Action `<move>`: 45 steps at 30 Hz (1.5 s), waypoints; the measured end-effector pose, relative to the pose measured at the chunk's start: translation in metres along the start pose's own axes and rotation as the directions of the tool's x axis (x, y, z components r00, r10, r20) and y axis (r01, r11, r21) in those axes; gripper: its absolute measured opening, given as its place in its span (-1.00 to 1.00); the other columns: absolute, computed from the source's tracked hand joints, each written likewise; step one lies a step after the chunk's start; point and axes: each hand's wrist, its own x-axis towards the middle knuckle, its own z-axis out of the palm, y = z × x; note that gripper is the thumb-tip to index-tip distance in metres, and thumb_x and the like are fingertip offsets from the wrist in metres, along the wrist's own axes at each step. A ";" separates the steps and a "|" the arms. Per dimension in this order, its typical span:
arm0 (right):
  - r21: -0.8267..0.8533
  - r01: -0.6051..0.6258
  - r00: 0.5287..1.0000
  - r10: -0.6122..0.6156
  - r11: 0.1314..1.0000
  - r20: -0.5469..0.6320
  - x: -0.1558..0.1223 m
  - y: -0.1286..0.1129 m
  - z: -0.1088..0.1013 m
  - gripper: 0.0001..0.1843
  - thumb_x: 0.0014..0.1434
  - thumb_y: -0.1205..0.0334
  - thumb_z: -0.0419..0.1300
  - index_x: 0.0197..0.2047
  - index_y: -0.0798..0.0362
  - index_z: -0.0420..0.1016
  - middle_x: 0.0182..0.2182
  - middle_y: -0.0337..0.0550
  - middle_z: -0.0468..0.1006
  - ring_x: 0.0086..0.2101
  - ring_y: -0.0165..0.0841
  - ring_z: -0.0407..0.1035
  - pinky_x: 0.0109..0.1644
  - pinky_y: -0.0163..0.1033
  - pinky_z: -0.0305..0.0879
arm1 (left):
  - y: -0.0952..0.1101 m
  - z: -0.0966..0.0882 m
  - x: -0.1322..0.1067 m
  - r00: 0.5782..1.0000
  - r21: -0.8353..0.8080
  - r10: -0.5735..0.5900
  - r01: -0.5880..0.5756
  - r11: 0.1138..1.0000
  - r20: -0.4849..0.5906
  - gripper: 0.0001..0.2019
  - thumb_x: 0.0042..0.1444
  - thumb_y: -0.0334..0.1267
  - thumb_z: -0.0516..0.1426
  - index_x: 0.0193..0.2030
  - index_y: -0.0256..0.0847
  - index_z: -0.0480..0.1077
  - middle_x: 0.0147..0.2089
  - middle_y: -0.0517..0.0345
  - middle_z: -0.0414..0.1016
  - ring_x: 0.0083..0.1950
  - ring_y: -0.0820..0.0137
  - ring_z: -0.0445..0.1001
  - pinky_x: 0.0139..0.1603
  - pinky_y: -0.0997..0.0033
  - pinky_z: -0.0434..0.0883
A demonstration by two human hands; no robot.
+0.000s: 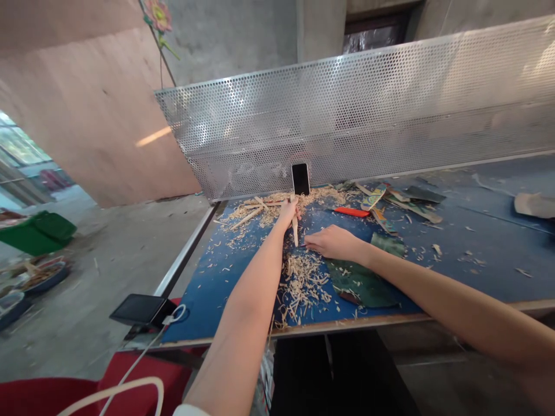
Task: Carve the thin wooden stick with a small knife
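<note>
Pinching a slim, pale wooden stick [295, 234], your left grip [291, 212] is wrapped about its upper part, with the lower end sticking out towards you, over the blue tabletop [203, 309]. Your right grip [332, 241] sits just beside that lower end, its fingers curled and pressed together on a small dark object [302, 246]; most of it is hidden by your fingers, so you cannot tell what it is, nor whether it touches the wood.

Below your hands, nearer to you, curly wood shavings [302, 283] lie in a loose heap, and more are scattered around. Beside that heap, partly beneath your right forearm, a dark green sheet [364, 286] lies flat with a few curls on it. Beyond your right grip you have an orange-red handle [352, 212], next to strips of colourfully printed material [373, 197]. To the left of your left grip, some loose wooden sticks [251, 216] rest among other shavings.

Straight ahead of you, a smartphone [300, 179] with a dark screen stands upright, close to the perforated metal panel [347, 121] behind the work. At the tabletop's near left corner you have a black device [139, 310] with a white cable [130, 372] plugged in, above a red chair [130, 370].
</note>
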 end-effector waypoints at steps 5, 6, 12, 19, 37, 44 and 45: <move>0.032 0.003 1.000 -0.003 0.999 0.000 -0.001 0.000 0.004 -0.76 0.58 0.18 0.07 -0.12 -0.04 0.52 -0.22 -0.10 0.77 -0.33 -0.30 0.54 -0.28 -0.17 -0.02 | -0.001 0.000 0.002 1.000 0.001 0.000 0.000 1.000 -0.004 -0.76 0.44 -0.09 0.25 -0.10 -0.08 0.27 -0.57 0.39 0.26 -0.64 0.44 0.29 -0.49 0.43 0.29; 0.033 0.002 1.000 -0.002 0.999 -0.004 -0.001 0.000 0.003 -0.74 0.58 0.17 0.05 -0.12 -0.03 0.53 -0.21 -0.10 0.77 -0.32 -0.29 0.54 -0.28 -0.16 -0.01 | -0.002 0.000 0.003 1.000 -0.004 0.002 -0.002 1.000 -0.003 -0.76 0.44 -0.09 0.26 -0.09 -0.08 0.28 -0.57 0.38 0.26 -0.63 0.43 0.30 -0.48 0.43 0.30; 0.077 -0.026 0.999 0.028 0.997 -0.024 0.001 0.003 0.002 -0.70 0.59 0.14 0.02 -0.10 -0.04 0.55 -0.18 -0.08 0.78 -0.30 -0.26 0.54 -0.26 -0.16 0.03 | -0.008 0.000 0.011 1.000 -0.028 0.002 -0.002 1.000 0.006 -0.73 0.40 -0.04 0.29 -0.01 -0.09 0.32 -0.57 0.39 0.26 -0.64 0.43 0.28 -0.48 0.42 0.31; 0.127 -0.103 0.992 0.093 0.986 0.086 0.003 -0.002 -0.004 -0.71 0.59 0.14 0.05 -0.06 -0.03 0.58 -0.24 -0.05 0.74 -0.30 -0.24 0.53 -0.23 -0.18 0.05 | -0.011 0.002 0.014 0.999 -0.006 0.009 -0.009 1.000 0.039 -0.82 0.46 -0.18 0.18 0.11 -0.14 0.37 -0.61 0.38 0.24 -0.63 0.40 0.29 -0.49 0.41 0.31; 0.080 -0.026 1.000 0.026 0.996 0.004 0.001 0.000 -0.004 -0.72 0.58 0.17 0.03 -0.07 -0.04 0.56 -0.15 -0.06 0.78 -0.28 -0.27 0.55 -0.27 -0.15 0.03 | 0.003 0.005 0.003 0.999 -0.049 -0.036 0.035 0.998 -0.008 -0.82 0.46 -0.15 0.20 -0.11 -0.08 0.26 -0.58 0.39 0.28 -0.65 0.46 0.28 -0.52 0.47 0.29; 0.065 -0.042 0.999 0.041 0.997 0.023 0.002 0.006 -0.002 -0.70 0.60 0.13 0.03 -0.07 -0.04 0.57 -0.20 -0.09 0.77 -0.30 -0.26 0.54 -0.26 -0.16 0.01 | 0.006 0.005 -0.003 0.998 -0.102 -0.021 0.028 0.994 0.067 -0.92 0.41 -0.24 0.15 -0.10 -0.11 0.30 -0.46 0.26 0.48 -0.65 0.45 0.35 -0.56 0.44 0.34; 0.078 -0.033 0.999 0.032 0.996 0.019 0.002 0.008 -0.002 -0.69 0.61 0.13 0.03 -0.07 -0.04 0.58 -0.19 -0.09 0.77 -0.29 -0.26 0.55 -0.25 -0.17 0.03 | 0.006 0.005 -0.004 0.997 -0.093 -0.015 0.022 0.995 0.075 -0.90 0.41 -0.23 0.17 -0.09 -0.11 0.31 -0.43 0.25 0.51 -0.65 0.45 0.36 -0.57 0.44 0.34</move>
